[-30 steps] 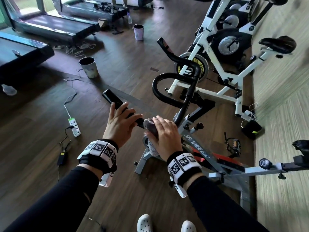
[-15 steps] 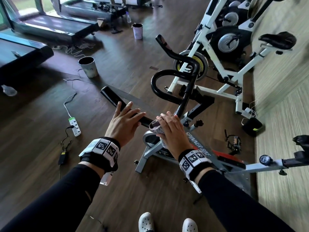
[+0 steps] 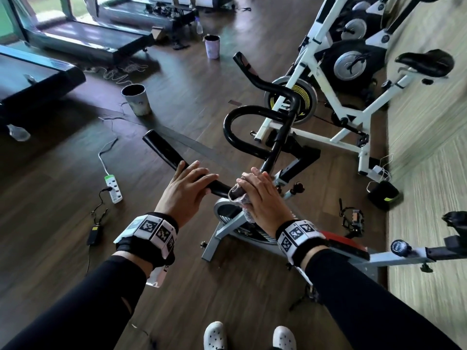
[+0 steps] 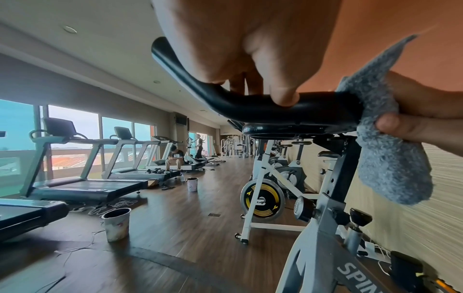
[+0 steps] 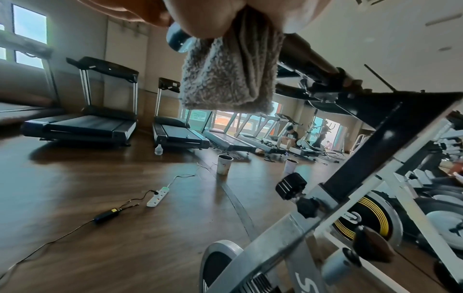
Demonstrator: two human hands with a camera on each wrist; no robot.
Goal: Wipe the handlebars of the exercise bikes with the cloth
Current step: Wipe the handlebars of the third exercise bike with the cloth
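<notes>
The black handlebar [image 3: 235, 127] of the grey spin bike [image 3: 227, 231] is right in front of me. My left hand [image 3: 188, 190] rests on its left arm with fingers lying straight over the bar; the left wrist view shows the thumb tip [image 4: 285, 99] touching the handlebar [image 4: 250, 111]. My right hand [image 3: 260, 195] grips a grey cloth [image 3: 236, 194] wrapped round the bar near the stem. In the left wrist view the right hand's fingers [image 4: 400, 123] pinch the cloth [image 4: 391, 168] under the bar. A fold of the cloth [image 5: 230, 79] hangs below my right hand [image 5: 200, 19].
White exercise bikes [image 3: 341, 79] stand beyond, along the wall [image 3: 429, 173] on the right. Two buckets [image 3: 136, 99] [image 3: 211, 46], a power strip [image 3: 113, 189] with cables and a loose pedal [image 3: 353, 218] lie on the wooden floor. Treadmills [image 3: 88, 41] line the left.
My right hand has slid the cloth a short way right along the bar toward the stem. The left hand stays on the left arm of the bar.
</notes>
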